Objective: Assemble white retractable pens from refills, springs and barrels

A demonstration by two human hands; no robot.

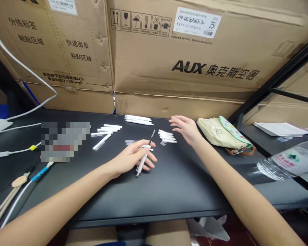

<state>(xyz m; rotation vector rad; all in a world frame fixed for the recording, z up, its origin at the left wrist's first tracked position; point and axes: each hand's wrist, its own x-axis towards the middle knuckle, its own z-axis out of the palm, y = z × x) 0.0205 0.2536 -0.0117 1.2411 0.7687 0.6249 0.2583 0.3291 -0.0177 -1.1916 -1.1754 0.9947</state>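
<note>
My left hand [128, 159] is closed around a white pen barrel [142, 164], its clip end toward me. A dark refill [152, 137] sticks out of the barrel's far end, bare. My right hand [187, 130] hovers open, fingers stretched out, with nothing visible in it. Just left of that hand lie several white tapered pen front sections [168, 137], with tiny springs [163, 144] beside them. Clear thin pieces [130, 141] are partly hidden behind my left hand. Farther back, several whole white pens [139, 120] lie side by side. Several loose white pen barrels [102, 141] rest to the left.
A cream pouch [213, 133] and a water bottle [290, 162] are on the right, near stacked paper [279, 129]. Cables [17, 194] and a blurred-out device [64, 141] occupy the left. Large cardboard boxes [149, 68] wall off the back of the black desk [159, 194].
</note>
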